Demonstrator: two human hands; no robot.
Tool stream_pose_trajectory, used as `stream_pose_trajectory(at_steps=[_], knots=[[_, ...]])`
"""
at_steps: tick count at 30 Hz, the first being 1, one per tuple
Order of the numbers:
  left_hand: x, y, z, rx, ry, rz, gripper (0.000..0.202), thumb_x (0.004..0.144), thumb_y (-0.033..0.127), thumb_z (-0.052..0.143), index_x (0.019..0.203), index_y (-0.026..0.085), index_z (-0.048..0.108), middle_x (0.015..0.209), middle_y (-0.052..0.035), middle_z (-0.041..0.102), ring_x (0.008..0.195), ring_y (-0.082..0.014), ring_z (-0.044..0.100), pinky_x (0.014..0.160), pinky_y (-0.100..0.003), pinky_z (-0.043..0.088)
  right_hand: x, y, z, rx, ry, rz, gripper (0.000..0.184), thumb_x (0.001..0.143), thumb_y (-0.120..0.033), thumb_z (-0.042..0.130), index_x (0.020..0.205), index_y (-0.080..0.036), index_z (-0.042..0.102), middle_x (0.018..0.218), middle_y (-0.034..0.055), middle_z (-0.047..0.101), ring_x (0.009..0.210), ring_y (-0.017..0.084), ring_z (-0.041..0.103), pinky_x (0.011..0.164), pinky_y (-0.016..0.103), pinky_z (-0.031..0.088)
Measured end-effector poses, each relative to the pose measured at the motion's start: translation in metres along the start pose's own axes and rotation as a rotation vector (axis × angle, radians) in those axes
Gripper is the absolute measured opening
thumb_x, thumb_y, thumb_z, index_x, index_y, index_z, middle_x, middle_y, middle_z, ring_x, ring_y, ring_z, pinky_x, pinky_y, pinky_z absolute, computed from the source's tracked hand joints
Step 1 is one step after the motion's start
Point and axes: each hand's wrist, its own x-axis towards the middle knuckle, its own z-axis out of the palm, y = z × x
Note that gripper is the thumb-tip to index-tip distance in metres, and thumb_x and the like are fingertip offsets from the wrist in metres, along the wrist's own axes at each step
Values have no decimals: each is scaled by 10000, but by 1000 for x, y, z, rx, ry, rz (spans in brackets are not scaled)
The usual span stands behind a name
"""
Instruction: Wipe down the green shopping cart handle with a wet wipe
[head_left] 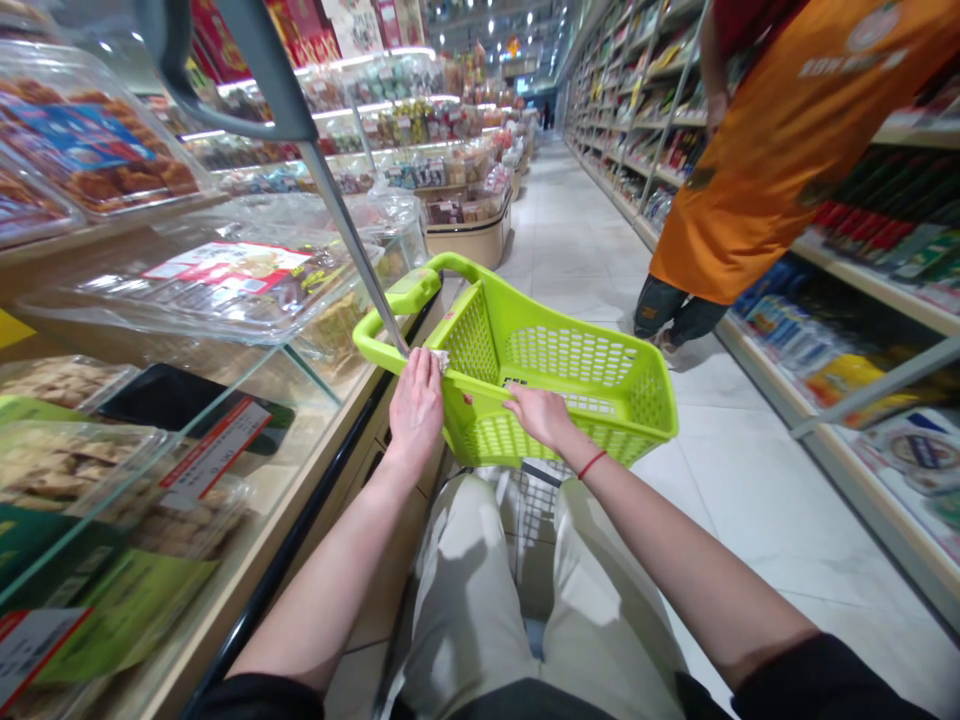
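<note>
A bright green plastic shopping basket [592, 352] with slotted walls stands in front of my knees; its inside looks bare. At its left corner, my left hand [417, 405] presses a crumpled white wipe [442, 358] onto the rim, with only the wipe's edge showing past the fingers. My right hand [541, 414], with a red cord on its wrist, grips the near rim, thumb on top and fingers partly hidden. A metal pole with a grey loop handle [289, 115] slants up and left from the basket's left end, close beside my left hand.
A glass-edged display counter [300, 375] with packaged snacks runs along the left. On the right, a person in an orange apron [757, 160] stands by stocked shelves [862, 270]. White floor tiles [555, 210] lead away between the displays.
</note>
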Motion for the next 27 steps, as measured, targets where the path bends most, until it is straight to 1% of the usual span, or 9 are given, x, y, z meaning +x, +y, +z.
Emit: stream_pose_trajectory(at_steps=[5,10,13,15,18,21,23,25,27], knots=[[-3,28,9,-19,-15,-26,520,913,13,326,1421,-33,422,1488,-251,455,1484,-289,269,1222,-434,296,1,0,0,0,3,2,277,995,-403,423,1144,-261,609,1096,52,739,976,235,689,743,292,462],[-20,70,36,-103,-65,82,556,908,24,331,1460,45,396,1511,-188,452,1475,-271,279,1200,-439,345,1,-1,0,9,-2,18,311,1000,-392,400,1193,-258,603,1112,70,737,1000,232,683,792,303,466],[-28,80,47,-156,-73,147,568,922,51,316,1489,61,346,1539,-185,410,1484,-270,247,1196,-467,347,1,-1,0,7,-6,28,319,998,-370,395,1211,-252,601,1089,76,743,988,231,687,793,303,468],[-28,73,46,-174,-81,177,579,926,53,295,1503,87,332,1544,-166,410,1485,-248,248,1206,-447,333,1,-1,2,5,4,20,317,996,-390,401,1190,-251,609,1070,74,747,978,237,690,774,301,468],[-22,46,33,-154,-96,205,590,923,39,288,1506,116,340,1541,-134,427,1481,-215,270,1225,-407,300,1,1,3,2,16,11,318,996,-431,404,1168,-261,611,1061,63,747,968,240,689,758,300,463],[-13,14,16,-81,-79,176,544,938,45,298,1473,75,389,1535,-160,428,1483,-228,271,1238,-408,268,1,1,2,4,0,17,318,997,-436,403,1182,-270,601,1091,61,740,961,240,689,752,301,458],[-8,-2,6,-37,-51,110,527,947,46,302,1463,60,402,1522,-177,441,1484,-234,276,1233,-412,280,1,1,1,3,-8,21,319,998,-432,402,1185,-267,601,1096,67,739,964,246,690,740,303,458],[-5,-10,1,-20,-26,56,532,940,35,323,1465,63,400,1514,-185,449,1485,-235,279,1228,-417,291,1,0,-1,0,-6,23,318,996,-428,405,1182,-265,604,1088,70,741,969,252,691,727,303,459],[-3,-10,-1,-26,-8,21,543,926,21,342,1464,56,400,1515,-195,444,1488,-242,272,1226,-416,294,0,-1,-2,-3,-5,25,316,993,-426,412,1185,-266,605,1085,69,743,969,253,692,723,303,461]])
